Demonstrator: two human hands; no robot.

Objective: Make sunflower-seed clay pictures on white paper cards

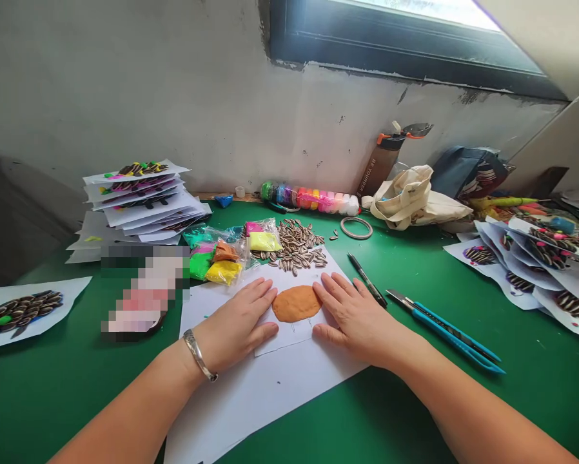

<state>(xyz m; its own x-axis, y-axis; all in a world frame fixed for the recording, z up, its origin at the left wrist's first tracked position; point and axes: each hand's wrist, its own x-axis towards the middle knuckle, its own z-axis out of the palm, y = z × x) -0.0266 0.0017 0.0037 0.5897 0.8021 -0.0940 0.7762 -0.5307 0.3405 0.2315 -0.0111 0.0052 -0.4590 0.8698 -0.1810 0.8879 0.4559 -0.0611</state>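
A flat orange-brown clay oval (296, 304) lies on a small white sheet (274, 341), with short pen lines below it. Under that sheet is larger white paper (251, 399). My left hand (241, 316) rests flat at the oval's left edge, fingers spread, a silver bracelet on the wrist. On the right side, my right hand (350, 316) lies with its fingers apart, fingertips at the oval's edge. Neither hand holds anything. Striped sunflower seeds (296, 245) are piled just beyond the oval, beside bags of coloured clay (224, 272).
Right of my hands lie a black pen (367, 280), a blue cutter (439, 319) and blue tweezers (463, 354). Stacked seed pictures stand at left (139, 200) and right (536, 258). A tape roll (356, 228), cloth bag (410, 200) and bottle (381, 164) are farther back.
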